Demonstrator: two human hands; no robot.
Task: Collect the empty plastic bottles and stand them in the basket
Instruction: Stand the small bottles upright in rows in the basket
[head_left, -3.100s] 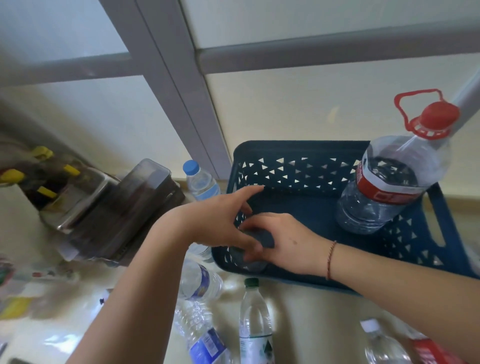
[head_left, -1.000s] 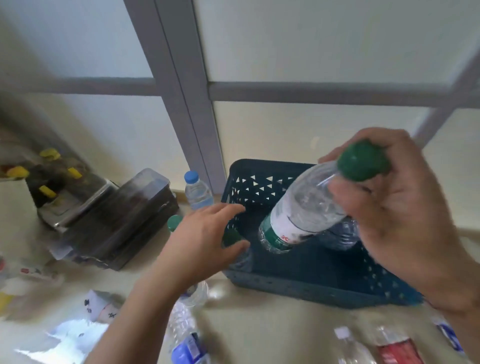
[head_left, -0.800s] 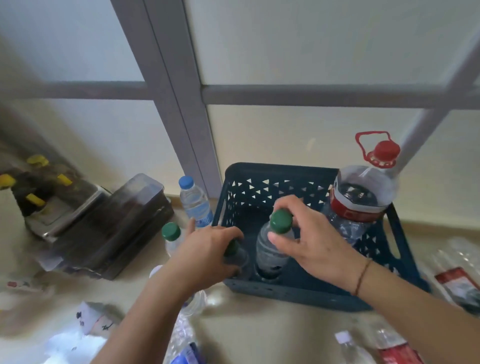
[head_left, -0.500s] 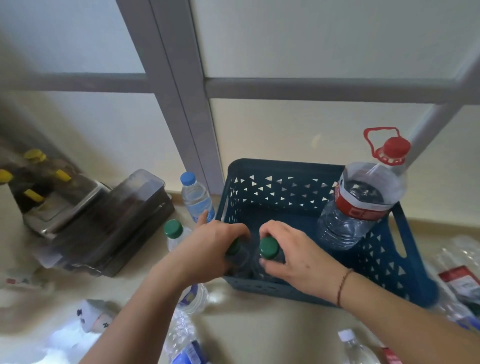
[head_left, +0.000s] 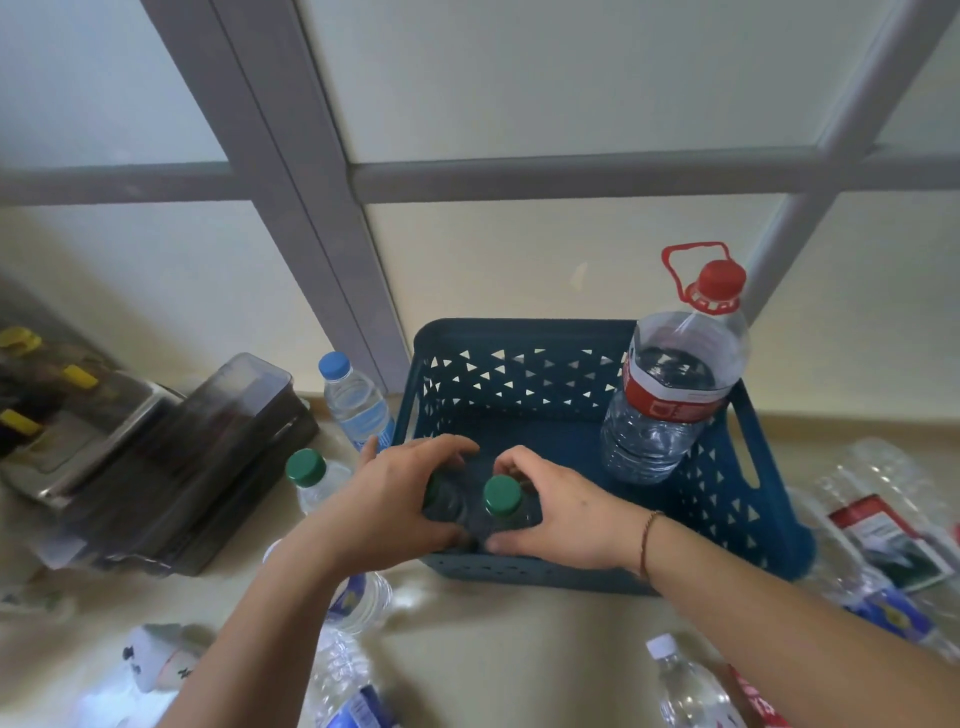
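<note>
A dark blue basket (head_left: 524, 332) stands on the floor against a frosted partition. A large clear bottle with a red cap (head_left: 670, 395) stands in its far right corner. In the near left corner two small green-capped bottles stand side by side. My left hand (head_left: 395, 499) is wrapped around the left one (head_left: 441, 501), whose cap is mostly hidden. My right hand (head_left: 561, 509) grips the right one (head_left: 503, 496). Outside the basket, a blue-capped bottle (head_left: 356, 402) and a green-capped bottle (head_left: 311, 478) stand at its left.
Several more bottles lie on the floor: under my left arm (head_left: 358, 603), at the bottom (head_left: 685, 686), and flattened ones at the right (head_left: 883, 525). A dark plastic case (head_left: 197, 457) and a tool box (head_left: 47, 395) sit at the left.
My right hand brought a green-capped bottle down into the basket and set it upright beside the one under my left hand. Both hands have settled lower around the two bottles.
</note>
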